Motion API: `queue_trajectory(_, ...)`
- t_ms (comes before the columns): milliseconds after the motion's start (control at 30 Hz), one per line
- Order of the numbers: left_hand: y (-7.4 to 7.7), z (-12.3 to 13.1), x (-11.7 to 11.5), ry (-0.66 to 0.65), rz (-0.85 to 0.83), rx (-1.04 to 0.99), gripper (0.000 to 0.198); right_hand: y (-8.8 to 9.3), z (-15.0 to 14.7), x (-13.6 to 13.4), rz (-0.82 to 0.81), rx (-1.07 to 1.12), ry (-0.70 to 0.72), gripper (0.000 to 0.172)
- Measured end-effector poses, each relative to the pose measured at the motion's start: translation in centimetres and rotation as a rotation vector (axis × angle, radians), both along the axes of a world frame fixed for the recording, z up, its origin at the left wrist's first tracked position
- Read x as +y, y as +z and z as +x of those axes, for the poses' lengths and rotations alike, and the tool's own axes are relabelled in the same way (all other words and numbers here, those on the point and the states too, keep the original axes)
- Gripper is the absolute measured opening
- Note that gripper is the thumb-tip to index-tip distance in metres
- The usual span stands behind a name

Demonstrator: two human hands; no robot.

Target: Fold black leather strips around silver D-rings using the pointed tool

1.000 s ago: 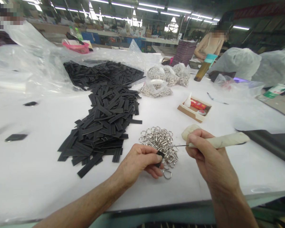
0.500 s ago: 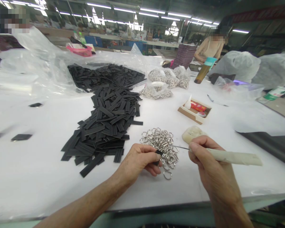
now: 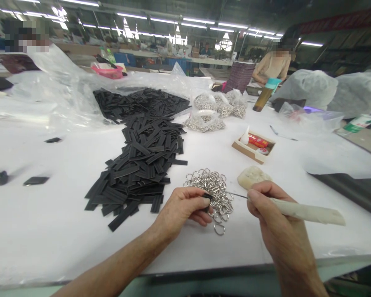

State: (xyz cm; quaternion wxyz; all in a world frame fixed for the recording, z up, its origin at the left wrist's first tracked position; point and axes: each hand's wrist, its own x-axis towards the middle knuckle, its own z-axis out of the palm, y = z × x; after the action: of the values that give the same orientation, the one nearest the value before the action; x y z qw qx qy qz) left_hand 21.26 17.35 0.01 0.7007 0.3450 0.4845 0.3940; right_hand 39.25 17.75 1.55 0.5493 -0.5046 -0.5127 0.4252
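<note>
My left hand [image 3: 188,206] pinches a small black strip [image 3: 207,197], apparently folded, between thumb and fingers. It hovers at the near left edge of a heap of silver D-rings [image 3: 208,181]. In my right hand [image 3: 272,214] is an awl [image 3: 309,210] with a thick whitish handle. Its thin metal shaft points left over the rings; whether the tip touches anything I cannot tell. A pale, waxy-looking lump [image 3: 252,177] lies just beyond the right hand. To the left spreads a large pile of flat black strips [image 3: 142,161].
Clear bags of rings [image 3: 204,120] sit behind the heap. A small cardboard box [image 3: 249,152] holds a red item and a white-tipped one. Farther right are a teal-lidded bottle [image 3: 266,95], a pen [image 3: 281,134] and black sheet material [image 3: 346,189]. Plastic sheeting [image 3: 71,90] covers the back left.
The view has shifted slightly, so the strips and other items on the left appear farther right. Both hands keep their holds and almost the same positions.
</note>
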Motion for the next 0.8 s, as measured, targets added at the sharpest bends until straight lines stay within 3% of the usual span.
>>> queue_trajectory(800,0.23,-0.39,-0.25,0.133,0.046,-0.006,0.016,-0.83,0.73,-1.07,-0.063,-0.101,0.02,0.026)
